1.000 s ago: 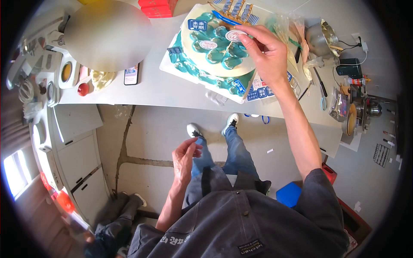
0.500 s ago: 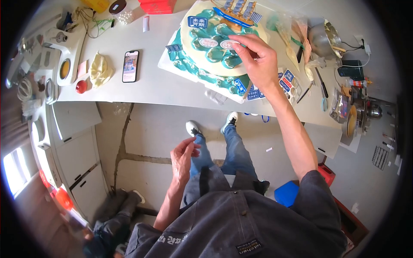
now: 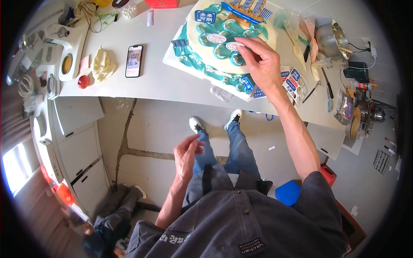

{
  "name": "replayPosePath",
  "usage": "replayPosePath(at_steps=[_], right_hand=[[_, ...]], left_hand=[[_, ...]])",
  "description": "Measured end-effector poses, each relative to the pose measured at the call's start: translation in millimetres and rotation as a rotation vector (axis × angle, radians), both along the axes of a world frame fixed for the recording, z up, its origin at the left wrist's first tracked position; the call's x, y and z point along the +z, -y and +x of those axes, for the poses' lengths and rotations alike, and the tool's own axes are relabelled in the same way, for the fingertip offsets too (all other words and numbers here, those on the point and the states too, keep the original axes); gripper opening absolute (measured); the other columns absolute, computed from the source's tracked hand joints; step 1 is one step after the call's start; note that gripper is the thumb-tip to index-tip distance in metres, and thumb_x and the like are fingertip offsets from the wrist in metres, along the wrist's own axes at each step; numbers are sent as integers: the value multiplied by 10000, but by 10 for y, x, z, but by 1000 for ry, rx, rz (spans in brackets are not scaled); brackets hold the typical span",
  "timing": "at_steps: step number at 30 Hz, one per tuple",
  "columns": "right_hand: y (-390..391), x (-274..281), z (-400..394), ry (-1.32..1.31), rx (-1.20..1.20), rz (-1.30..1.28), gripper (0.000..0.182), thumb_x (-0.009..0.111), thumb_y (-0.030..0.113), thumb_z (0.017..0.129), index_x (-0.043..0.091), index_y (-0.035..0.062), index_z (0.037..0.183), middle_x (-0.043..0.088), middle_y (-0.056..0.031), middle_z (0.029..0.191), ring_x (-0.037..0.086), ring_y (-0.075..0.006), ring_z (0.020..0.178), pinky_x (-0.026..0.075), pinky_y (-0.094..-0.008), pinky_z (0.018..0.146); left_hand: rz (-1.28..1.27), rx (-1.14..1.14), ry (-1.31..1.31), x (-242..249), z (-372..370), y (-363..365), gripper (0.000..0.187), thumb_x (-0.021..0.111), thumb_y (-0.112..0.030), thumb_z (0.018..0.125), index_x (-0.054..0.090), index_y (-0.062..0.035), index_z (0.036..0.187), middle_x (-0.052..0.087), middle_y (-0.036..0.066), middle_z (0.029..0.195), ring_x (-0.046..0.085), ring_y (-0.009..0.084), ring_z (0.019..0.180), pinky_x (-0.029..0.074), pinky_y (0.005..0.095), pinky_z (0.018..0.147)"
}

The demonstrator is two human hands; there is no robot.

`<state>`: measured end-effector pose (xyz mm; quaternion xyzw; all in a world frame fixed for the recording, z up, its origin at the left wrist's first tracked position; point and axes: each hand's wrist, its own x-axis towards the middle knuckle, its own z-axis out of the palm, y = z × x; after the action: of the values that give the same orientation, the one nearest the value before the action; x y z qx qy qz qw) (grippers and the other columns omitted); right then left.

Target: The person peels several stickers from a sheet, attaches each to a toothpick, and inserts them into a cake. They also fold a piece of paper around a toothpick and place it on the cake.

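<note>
A cream-coloured cake point(image 3: 202, 48) with teal waves stands on a white board on the table. On it are a toy sailing ship point(image 3: 242, 13), a blue sign point(image 3: 205, 16) and an oval tag point(image 3: 216, 38). My right hand point(image 3: 261, 60) is over the cake's right side, thumb and forefinger pinched on a second oval tag point(image 3: 234, 46) at the cake's surface. Well below the table edge, in front of my body, hangs my left hand point(image 3: 186, 155), its fingers curled loosely; whether they touch one another is unclear.
A phone point(image 3: 134, 61), a piping bag point(image 3: 102, 65) and a red ball point(image 3: 83, 81) lie left of the cake. To the right are sticker sheets point(image 3: 292, 81), a metal bowl point(image 3: 329, 39) and a whisk point(image 3: 328, 104). Another person's legs point(image 3: 118, 206) show at lower left.
The whole view has shifted slightly, with the table's things now a little further right. My right hand stays at the oval tag, and my left hand keeps nearly the same pose.
</note>
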<state>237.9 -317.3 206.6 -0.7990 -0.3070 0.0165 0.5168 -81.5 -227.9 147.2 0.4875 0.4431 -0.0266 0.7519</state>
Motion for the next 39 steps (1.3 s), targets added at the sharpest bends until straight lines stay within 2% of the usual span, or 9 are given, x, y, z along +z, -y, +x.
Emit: replayPosePath(at_steps=[5, 8, 11, 14, 22, 26, 30, 39], right_hand=[[11, 59, -15, 15, -24, -27, 202, 723, 54, 940, 769, 73, 1136, 724, -27, 1020, 563, -66, 670, 458, -227, 577], [5, 126, -3, 116, 6, -23, 188, 723, 45, 934, 778, 75, 1111, 727, -31, 1016, 570, -61, 661, 458, -225, 560], [10, 98, 38, 151, 49, -40, 174, 724, 12, 930, 787, 50, 1087, 716, -35, 1049, 631, -79, 797, 481, -211, 641], [-15, 50, 68, 188, 46, 8, 158, 722, 16, 922, 792, 69, 1053, 726, -33, 998, 609, -72, 696, 475, -220, 581], [-36, 80, 57, 198, 48, -43, 138, 711, 8, 927, 784, 36, 1041, 722, -48, 998, 634, -101, 777, 483, -220, 630], [-31, 116, 36, 165, 31, -119, 154, 696, 22, 957, 774, 15, 1089, 718, -42, 1028, 634, -76, 841, 483, -207, 676], [-30, 120, 15, 135, 23, -93, 173, 691, 45, 975, 763, 20, 1131, 713, -50, 1098, 644, -85, 896, 484, -200, 705], [-14, 167, 30, 163, 23, -114, 171, 691, 51, 978, 764, 19, 1129, 711, -49, 1110, 634, -79, 897, 479, -196, 708]], left_hand=[[12, -6, -7, 22, 20, -21, 318, 580, -155, 1023, 676, 72, 1225, 729, 117, 932, 654, 137, 774, 564, 293, 748], [5, -3, -4, -1, 10, -22, 315, 580, -153, 1025, 677, 70, 1226, 729, 118, 933, 654, 139, 776, 564, 294, 752], [-7, 8, -3, -16, 17, -18, 310, 582, -150, 1027, 677, 68, 1226, 728, 119, 933, 653, 141, 773, 565, 294, 754], [0, 7, -1, 12, 25, -25, 308, 584, -148, 1028, 676, 69, 1226, 728, 120, 933, 655, 144, 773, 566, 296, 755], [-27, 45, 26, -43, -18, -13, 316, 574, -142, 1027, 671, 63, 1247, 732, 114, 936, 648, 130, 778, 554, 283, 744], [-27, 39, -17, -27, 4, -31, 313, 561, -136, 1033, 670, 56, 1255, 731, 105, 948, 641, 115, 779, 553, 281, 748], [-31, 8, -36, -47, -16, -48, 311, 544, -140, 1045, 669, 43, 1262, 717, 80, 953, 635, 103, 793, 551, 278, 760], [-38, 5, -40, -10, -23, -52, 315, 541, -150, 1047, 671, 38, 1263, 715, 73, 952, 635, 103, 803, 551, 282, 768]])
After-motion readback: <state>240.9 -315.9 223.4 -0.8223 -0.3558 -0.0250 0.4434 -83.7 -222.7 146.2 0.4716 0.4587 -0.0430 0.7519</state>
